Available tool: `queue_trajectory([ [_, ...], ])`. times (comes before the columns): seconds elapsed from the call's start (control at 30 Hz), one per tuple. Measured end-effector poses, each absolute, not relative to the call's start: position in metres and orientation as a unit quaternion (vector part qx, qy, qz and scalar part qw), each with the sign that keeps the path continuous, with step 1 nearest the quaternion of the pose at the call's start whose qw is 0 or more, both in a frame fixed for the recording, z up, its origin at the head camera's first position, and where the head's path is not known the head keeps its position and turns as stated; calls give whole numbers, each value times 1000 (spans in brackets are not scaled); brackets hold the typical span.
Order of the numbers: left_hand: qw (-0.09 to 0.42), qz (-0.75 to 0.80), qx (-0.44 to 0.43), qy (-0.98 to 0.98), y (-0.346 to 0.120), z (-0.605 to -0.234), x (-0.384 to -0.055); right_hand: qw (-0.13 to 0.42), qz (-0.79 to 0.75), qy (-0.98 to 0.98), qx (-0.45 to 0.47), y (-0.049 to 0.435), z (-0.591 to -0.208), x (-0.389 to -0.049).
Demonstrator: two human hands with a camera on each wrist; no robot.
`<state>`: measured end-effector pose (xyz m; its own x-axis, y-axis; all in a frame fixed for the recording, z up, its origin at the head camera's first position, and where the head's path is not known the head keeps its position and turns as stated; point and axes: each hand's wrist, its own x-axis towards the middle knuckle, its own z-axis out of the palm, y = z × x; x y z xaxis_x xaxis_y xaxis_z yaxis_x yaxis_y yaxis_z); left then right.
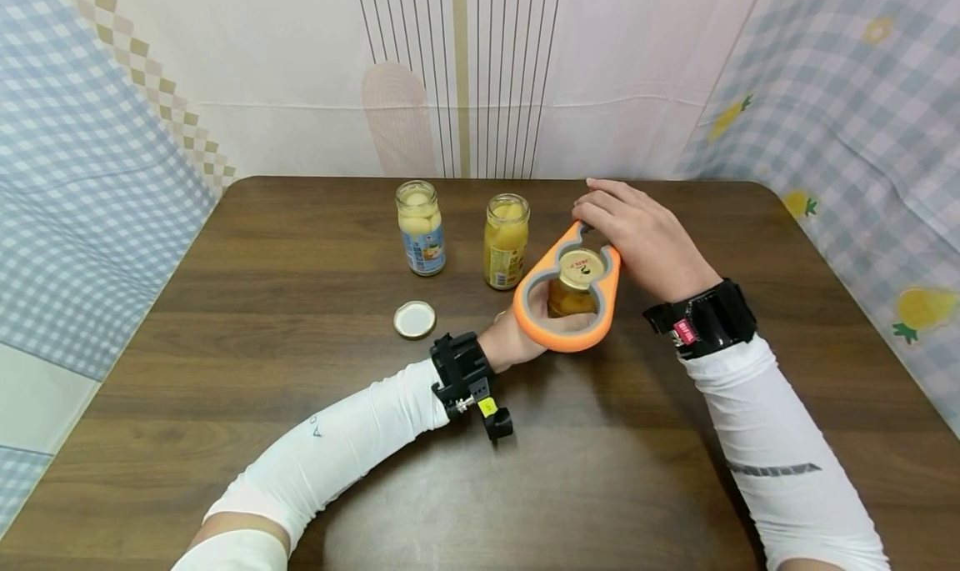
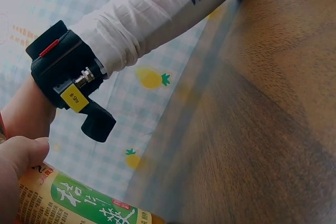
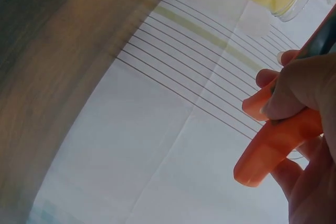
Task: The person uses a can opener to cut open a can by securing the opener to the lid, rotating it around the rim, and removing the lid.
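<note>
My left hand (image 1: pixel 516 338) grips a glass jar with a gold lid (image 1: pixel 582 268). In the left wrist view the thumb lies along that jar's green and cream label (image 2: pixel 84 198). Around the lid sits an orange jar opener (image 1: pixel 566 343) with a grey scalloped inner edge, its wide round end toward me. My right hand (image 1: pixel 651 242) holds the narrow far end of the opener. Up close, the right wrist view has its fingers around the two orange handle ends (image 3: pixel 257 163), which stand slightly apart.
Left of the held jar stand two lidless jars, one with yellow fruit (image 1: pixel 506 242) and one with a blue label (image 1: pixel 425 250). A loose lid (image 1: pixel 414 319) lies white side up on the brown wooden table (image 1: pixel 225 371). Patterned cloths (image 1: pixel 645 71) hang behind and beside the table.
</note>
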<state>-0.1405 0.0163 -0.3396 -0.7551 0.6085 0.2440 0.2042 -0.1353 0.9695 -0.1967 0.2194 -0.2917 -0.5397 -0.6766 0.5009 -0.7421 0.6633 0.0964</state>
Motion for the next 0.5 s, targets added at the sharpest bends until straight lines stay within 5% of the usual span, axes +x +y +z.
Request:
queue_trajectory([
  [0.5,178,688,321,626,17,-331,-141,243,71,-878,407,219,-292,-200],
])
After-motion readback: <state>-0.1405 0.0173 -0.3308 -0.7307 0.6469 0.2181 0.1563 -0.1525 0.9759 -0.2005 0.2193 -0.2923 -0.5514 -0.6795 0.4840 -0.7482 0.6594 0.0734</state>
